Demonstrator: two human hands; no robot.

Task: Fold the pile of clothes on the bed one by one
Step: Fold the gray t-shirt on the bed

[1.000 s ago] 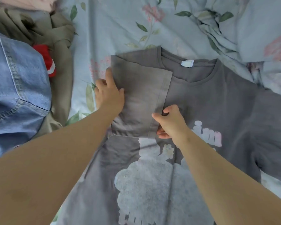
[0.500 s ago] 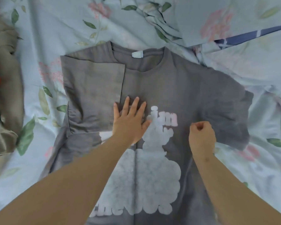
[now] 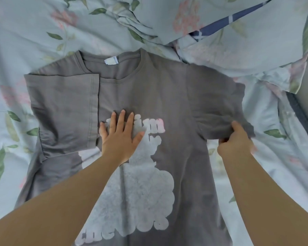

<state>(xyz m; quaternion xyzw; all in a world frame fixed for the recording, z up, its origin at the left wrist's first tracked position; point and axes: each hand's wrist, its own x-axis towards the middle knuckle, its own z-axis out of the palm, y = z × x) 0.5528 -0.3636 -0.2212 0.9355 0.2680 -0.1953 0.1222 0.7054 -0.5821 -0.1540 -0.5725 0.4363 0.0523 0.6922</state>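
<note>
Bedding printed with green leaves and pink flowers covers the bed, and a grey T-shirt lies spread on it, front side up, collar towards the top of the view. A white label shows inside the neckline. Across the chest and belly runs a large pale print, a cloud-like shape with chunky lettering above and below it; the upper letters fade to pink.

The sleeve on the person's left is folded inward over the chest, its hemmed edge running straight down just beside the collar. The left hand lies flat on the shirt just right of that folded edge, fingers straight and spread, palm pressing on the top of the print; its grip is open and holds nothing.

The other sleeve stretches out towards the right. The right hand has hold of its lower edge: the grip is closed on the cloth, thumb on top and fingers curled beneath, with the fabric bunched and raised a little off the bed there.

A crumpled duvet in the same floral cloth lies heaped beyond the shirt, at the top right, with a dark blue band showing in its folds.
</note>
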